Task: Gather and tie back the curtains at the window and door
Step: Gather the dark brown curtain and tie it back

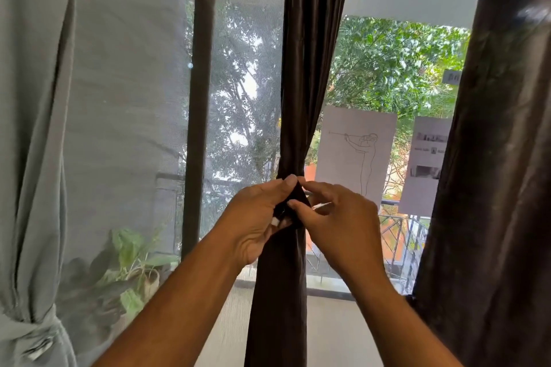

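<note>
A dark brown curtain (310, 68) hangs in the middle of the view, gathered into a narrow bundle at hand height. My left hand (256, 217) grips the bundle from the left, thumb on top, fingers curled around the fabric. My right hand (334, 217) pinches a dark fold or tie (296, 197) at the same spot from the right. A second dark brown curtain (501, 188) hangs loose along the right edge. At the left a grey curtain (32, 128) is gathered low down by a grey tie (32, 334).
A dark vertical frame post (198, 98) stands left of the brown curtain, with mesh screen (247, 83) beside it. Two paper sheets (354, 152) are stuck on the glass at right. A potted plant (134, 259) and a balcony railing (399, 235) lie outside.
</note>
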